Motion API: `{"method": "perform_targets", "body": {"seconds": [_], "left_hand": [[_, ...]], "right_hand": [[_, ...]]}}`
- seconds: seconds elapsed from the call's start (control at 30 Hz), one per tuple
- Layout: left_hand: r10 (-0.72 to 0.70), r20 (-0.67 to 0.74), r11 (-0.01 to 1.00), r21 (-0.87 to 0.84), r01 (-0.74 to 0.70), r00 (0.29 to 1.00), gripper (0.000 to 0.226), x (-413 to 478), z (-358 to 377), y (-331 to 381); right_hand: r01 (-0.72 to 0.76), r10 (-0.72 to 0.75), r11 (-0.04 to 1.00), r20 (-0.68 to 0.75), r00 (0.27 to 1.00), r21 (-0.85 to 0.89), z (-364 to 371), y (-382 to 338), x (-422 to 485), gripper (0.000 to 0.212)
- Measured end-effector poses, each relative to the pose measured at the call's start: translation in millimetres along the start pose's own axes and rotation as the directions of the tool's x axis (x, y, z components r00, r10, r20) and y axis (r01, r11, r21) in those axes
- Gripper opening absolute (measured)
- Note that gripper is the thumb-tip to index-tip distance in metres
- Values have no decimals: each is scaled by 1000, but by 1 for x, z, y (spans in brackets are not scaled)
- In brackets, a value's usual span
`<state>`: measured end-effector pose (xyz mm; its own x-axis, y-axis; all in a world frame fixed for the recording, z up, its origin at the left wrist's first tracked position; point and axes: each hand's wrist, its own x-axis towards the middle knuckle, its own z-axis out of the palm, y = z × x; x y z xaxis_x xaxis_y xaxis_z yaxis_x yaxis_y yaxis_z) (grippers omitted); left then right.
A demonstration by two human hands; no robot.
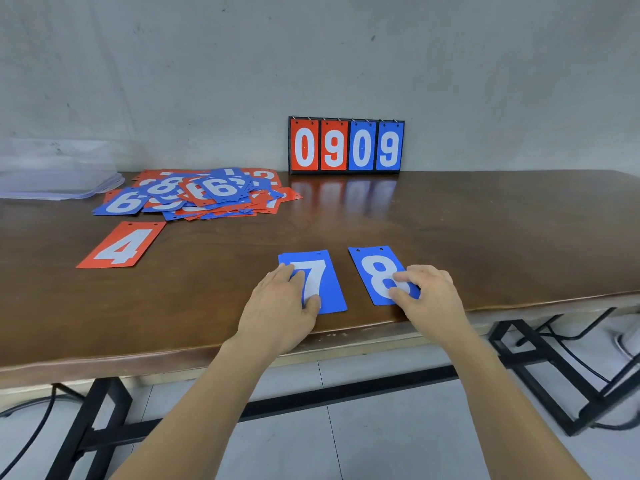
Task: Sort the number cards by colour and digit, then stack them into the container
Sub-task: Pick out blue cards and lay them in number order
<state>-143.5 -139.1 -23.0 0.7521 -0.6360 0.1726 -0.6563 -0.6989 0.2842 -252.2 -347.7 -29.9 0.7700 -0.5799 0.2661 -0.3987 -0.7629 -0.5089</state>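
- Brown wooden surface (450, 230), bearing all the cards.
- Clear plastic item (59, 174) at far left rear, touching the wall; cannot tell whether container or stacked sheets; contents not discernible.
- Loose pile of red and blue number cards (207, 195), rear left, overlapping without order; blue 6 and blue 8 uppermost.
- Flip scoreboard (346, 146), upright against the wall, right of the pile; red 0, red 9, blue 0, blue 9 hung on its rings.
- Red 4 card (121, 245), flat, alone, just in front of the pile.
- Blue 7 card (327, 282), near the front edge; corner of a second blue card showing beneath it.
- Blue 8 card (375, 268), just right of the 7, apart from it, slightly tilted.
- Left hand (280, 306): fingers clamped on the 7 card's left edge, thumb on its face.
- Right hand (429, 296): fingers curled, thumb and forefinger pinching the 8 card's lower right.
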Motion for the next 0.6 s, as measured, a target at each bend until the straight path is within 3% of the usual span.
{"method": "perform_targets", "body": {"seconds": [0.6], "left_hand": [[-14,34,1000,-1,14,999,53,-2,-6,10]], "right_hand": [[-26,26,999,5,1000,22,-4,-4,-1,35]]}}
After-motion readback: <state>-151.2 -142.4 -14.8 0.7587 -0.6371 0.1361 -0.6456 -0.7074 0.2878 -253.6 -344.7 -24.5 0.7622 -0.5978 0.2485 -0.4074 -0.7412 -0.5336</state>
